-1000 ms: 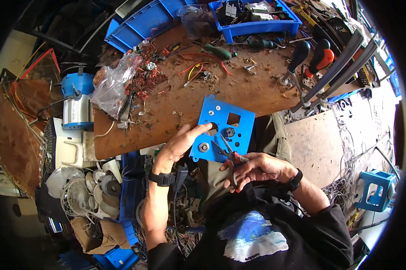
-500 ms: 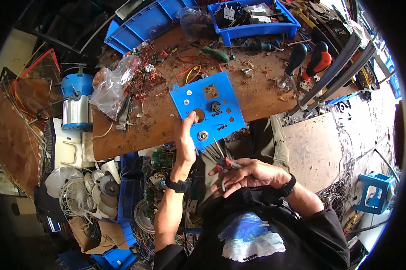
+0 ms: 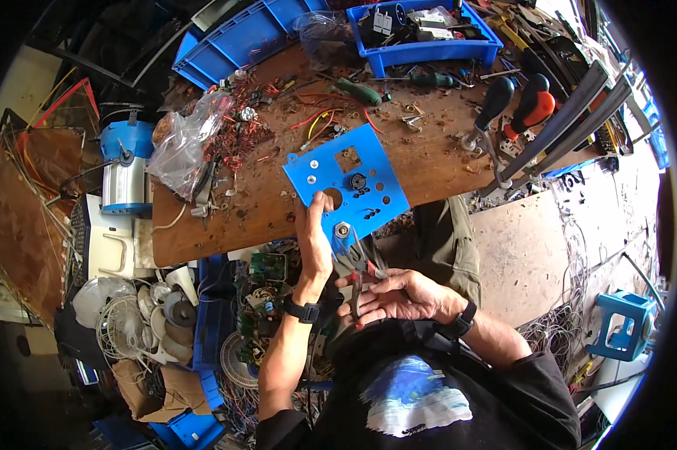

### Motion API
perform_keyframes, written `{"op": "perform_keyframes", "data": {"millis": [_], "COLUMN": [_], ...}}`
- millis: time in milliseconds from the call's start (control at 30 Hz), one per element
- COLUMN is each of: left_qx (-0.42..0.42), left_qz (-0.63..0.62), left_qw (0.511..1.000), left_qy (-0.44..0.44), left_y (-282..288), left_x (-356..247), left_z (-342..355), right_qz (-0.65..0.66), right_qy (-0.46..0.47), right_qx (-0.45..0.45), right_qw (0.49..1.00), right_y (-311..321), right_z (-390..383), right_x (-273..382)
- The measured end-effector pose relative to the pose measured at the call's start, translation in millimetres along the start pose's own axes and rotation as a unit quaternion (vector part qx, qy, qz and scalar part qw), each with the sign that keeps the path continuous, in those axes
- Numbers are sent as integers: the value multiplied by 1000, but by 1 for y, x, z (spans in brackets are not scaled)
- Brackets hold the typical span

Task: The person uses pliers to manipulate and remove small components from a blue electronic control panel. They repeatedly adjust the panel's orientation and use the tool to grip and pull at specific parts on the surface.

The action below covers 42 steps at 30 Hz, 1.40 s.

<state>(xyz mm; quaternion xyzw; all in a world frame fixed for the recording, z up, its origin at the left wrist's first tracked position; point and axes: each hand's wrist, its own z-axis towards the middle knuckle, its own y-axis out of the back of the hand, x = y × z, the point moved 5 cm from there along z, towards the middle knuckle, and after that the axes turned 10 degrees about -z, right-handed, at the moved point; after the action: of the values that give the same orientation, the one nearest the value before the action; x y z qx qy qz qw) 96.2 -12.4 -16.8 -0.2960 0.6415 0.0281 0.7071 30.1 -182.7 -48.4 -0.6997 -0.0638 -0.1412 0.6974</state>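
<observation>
Head view: the blue panel (image 3: 347, 186), a flat plate with a square cutout, round holes and a dark knob near its middle, sits just above the centre of the picture, tilted, its upper part over the edge of the wooden workbench (image 3: 428, 154). The left hand (image 3: 314, 234) comes up from 6 o'clock of the panel and grips its lower edge, thumb on the face beside a round hole, fingers closed behind the plate. A silver nut or bushing shows at the panel's lower corner, at about 5 o'clock from the knob.

The right hand (image 3: 395, 295) lies at 5 o'clock of the panel, palm up, fingers loosely curled around the red handles of a pair of pliers (image 3: 357, 262). The plier jaws point toward 11 o'clock and reach the silver fitting at the panel's bottom corner; whether they clamp it I cannot tell.

On the bench at 10 o'clock of the panel lies a clear plastic bag (image 3: 185, 142) beside a tangle of copper wire (image 3: 237, 139). At 12 o'clock lies a green-handled screwdriver (image 3: 361, 91), with a blue bin (image 3: 428, 51) of parts beyond it. At 2 o'clock stand two tool handles, one black, one orange and black (image 3: 534, 101). At 9 o'clock, off the bench end, is a blue-and-silver motor (image 3: 124, 169).
</observation>
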Motion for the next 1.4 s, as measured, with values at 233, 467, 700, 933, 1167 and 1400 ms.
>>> {"op": "perform_keyframes", "data": {"millis": [233,467,700,933,1167,1400], "left_qx": [47,-18,-43,-43,-85,-78], "left_qz": [55,-69,-97,-80,-162,-62], "left_qw": [997,995,991,994,972,987], "left_qy": [-12,65,87,66,150,126], "left_y": [5,8,4,0,5,32], "left_x": [4,17,16,11,12,19], "left_z": [-1,-3,-11,-14,-4,8], "right_qz": [6,-9,-1,44,214,201], "right_qy": [8,44,62,56,71,87], "right_qx": [-18,-45,-27,-11,59,56], "right_qw": [1000,998,998,997,972,974], "right_y": [6,7,7,6,21,13], "right_z": [2,7,5,7,15,16], "right_x": [-4,-14,-14,-14,-34,-30]}}
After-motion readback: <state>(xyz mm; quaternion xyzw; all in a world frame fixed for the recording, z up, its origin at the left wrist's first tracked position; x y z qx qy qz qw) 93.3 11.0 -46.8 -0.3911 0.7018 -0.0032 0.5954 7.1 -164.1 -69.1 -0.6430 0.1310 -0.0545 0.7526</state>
